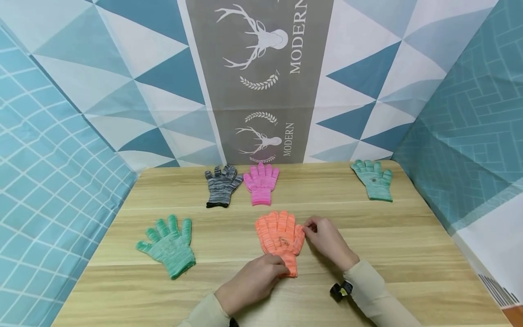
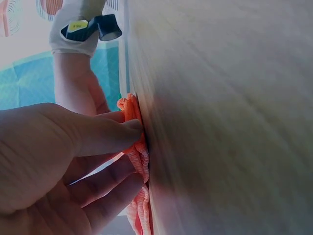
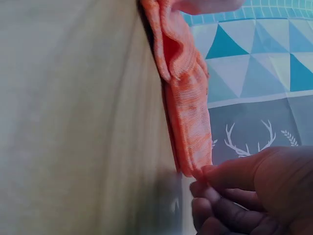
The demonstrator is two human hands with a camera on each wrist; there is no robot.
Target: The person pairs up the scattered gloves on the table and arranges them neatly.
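Two orange knit gloves point(image 1: 282, 234) lie one over the other on the wooden table, fingers pointing away from the person. At the cuff end, my left hand point(image 1: 257, 277) pinches the orange fabric between thumb and fingers. The left wrist view shows that thumb point(image 2: 110, 134) laid over the cuff's edge. My right hand point(image 1: 328, 240) pinches the tip of a finger on the gloves' right side. In the right wrist view, thumb and index fingertips meet at the end of the orange glove finger point(image 3: 193, 122).
A green glove point(image 1: 171, 247) lies at the left. Along the back are a grey-black glove point(image 1: 222, 186), a pink glove point(image 1: 261, 184) and, at the far right, another green glove point(image 1: 375, 181). Patterned cloth walls point(image 1: 261, 100) stand behind and beside the table point(image 1: 367, 277).
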